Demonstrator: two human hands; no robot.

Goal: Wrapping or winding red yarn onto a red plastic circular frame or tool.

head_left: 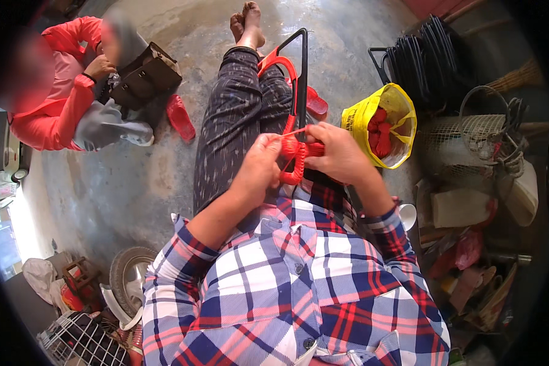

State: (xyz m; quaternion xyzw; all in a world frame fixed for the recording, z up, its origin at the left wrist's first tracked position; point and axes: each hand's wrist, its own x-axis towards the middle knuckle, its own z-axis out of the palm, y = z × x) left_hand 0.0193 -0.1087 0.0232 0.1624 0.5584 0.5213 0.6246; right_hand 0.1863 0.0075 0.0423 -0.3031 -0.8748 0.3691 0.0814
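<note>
Over my lap lies a black metal frame (304, 67), its far end bent into a square loop. Red cord is wound tightly round a curved part (279, 62) of it and round the near end (294, 177) by my hands. My left hand (257, 163) is closed, with fingertips pinching the red cord at the left of the winding. My right hand (343, 154) grips a small bundle of red cord (315, 149) against the frame. A short strand (296, 131) runs taut between both hands. My fingers partly hide the winding.
At my right stands a yellow bag (355, 121) holding red cord bundles (381, 135). Behind it are stacked black frames (424, 55), and a wire mesh roll (463, 135) lies nearer. A person in a red jacket (64, 119) sits at the left. Red slippers (181, 119) lie on the floor.
</note>
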